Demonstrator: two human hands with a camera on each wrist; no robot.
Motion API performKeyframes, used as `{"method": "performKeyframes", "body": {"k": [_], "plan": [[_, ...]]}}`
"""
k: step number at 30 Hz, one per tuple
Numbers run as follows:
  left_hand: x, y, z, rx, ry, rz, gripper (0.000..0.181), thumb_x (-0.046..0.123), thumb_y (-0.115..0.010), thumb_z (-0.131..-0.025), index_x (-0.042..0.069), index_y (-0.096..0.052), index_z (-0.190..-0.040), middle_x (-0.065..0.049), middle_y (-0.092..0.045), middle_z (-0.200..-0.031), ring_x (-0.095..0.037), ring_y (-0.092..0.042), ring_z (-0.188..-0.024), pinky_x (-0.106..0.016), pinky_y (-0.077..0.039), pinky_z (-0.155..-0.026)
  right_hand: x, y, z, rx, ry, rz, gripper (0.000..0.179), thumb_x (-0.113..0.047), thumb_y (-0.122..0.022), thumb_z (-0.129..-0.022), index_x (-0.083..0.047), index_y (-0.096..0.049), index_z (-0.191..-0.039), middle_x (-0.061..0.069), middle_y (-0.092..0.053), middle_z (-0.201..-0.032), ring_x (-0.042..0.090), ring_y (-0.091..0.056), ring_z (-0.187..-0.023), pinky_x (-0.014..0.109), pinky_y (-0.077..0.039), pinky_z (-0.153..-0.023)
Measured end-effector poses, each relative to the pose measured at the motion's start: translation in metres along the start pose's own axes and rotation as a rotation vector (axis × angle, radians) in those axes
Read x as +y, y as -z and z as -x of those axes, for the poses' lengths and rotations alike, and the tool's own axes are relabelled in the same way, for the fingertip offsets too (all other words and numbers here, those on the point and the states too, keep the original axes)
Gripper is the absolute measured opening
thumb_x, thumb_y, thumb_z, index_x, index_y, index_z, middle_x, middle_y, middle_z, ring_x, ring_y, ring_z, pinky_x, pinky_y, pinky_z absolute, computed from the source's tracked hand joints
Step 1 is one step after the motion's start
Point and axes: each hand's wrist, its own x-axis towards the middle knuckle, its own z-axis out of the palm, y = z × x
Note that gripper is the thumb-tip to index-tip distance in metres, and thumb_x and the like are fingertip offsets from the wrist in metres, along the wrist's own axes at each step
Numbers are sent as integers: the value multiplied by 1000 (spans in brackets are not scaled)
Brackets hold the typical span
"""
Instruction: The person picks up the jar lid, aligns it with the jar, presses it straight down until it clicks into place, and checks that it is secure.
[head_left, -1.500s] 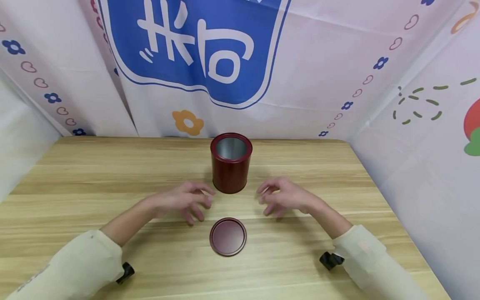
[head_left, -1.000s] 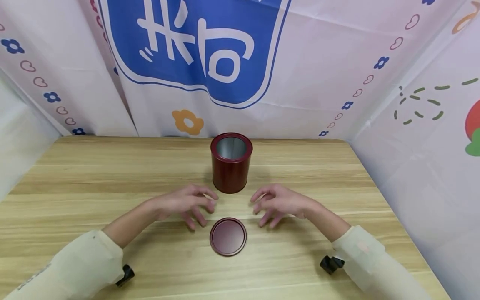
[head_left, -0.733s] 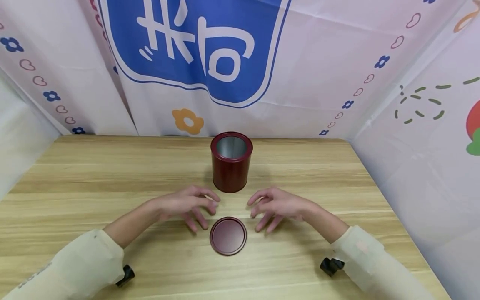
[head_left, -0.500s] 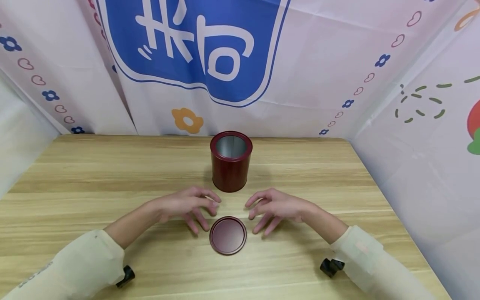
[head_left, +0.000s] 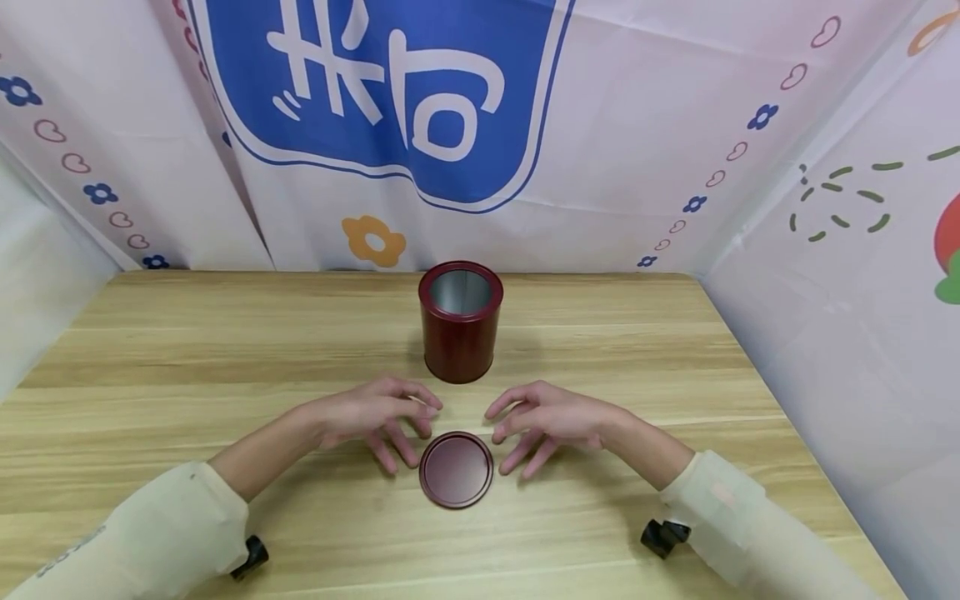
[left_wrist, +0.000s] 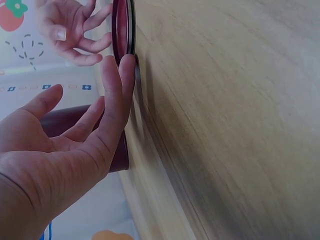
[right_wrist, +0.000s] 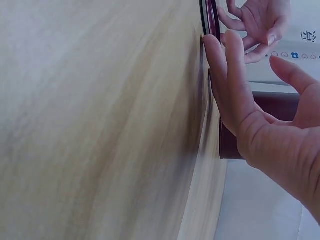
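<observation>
A round dark red lid (head_left: 456, 471) lies flat on the wooden table in the head view. Behind it a dark red can (head_left: 460, 342) stands upright, its top uncovered and its inside silvery. My left hand (head_left: 378, 417) is at the lid's left side, fingers spread and loosely bent, fingertips right at the rim. On the other side my right hand (head_left: 551, 423) mirrors it, its fingertips close to the lid's right rim. Both wrist views show the lid (left_wrist: 123, 30) edge-on at the tips of the fingers, with the can (right_wrist: 277, 107) partly hidden behind each hand.
The wooden table (head_left: 225, 333) ends at a white printed cloth (head_left: 615, 167) hanging along the back, just behind the can. More cloth (head_left: 825, 317) borders the right side. Black wrist devices (head_left: 664, 537) sit under the sleeves.
Both hands have come inward and slightly nearer the person, closing in on the lid from either side. The can and lid have stayed in place; the head view has shifted slightly.
</observation>
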Motion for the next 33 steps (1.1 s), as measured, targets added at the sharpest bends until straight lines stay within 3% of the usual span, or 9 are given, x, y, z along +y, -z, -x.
{"method": "performKeyframes", "body": {"k": [14,33], "plan": [[-1,-5,-1,-7,26,35,45,23,-56,-103,-5,-53,-137,-22,-63,-118,-31,-75,-81,-44,-65,-68,1,-6,-1,-24,-12,-48,47,-11,-59,-102,8,-45,-142,24,-62,-124,41,-74,-98,51,-63,-81],[-4,-8,-1,30,38,83,38,23,-56,-104,-5,-56,-129,-20,-66,-108,-29,-75,-77,-44,-65,-69,0,-9,0,-13,-29,-111,47,-13,-60,-101,7,-46,-142,28,-66,-121,44,-74,-99,55,-61,-85]]}}
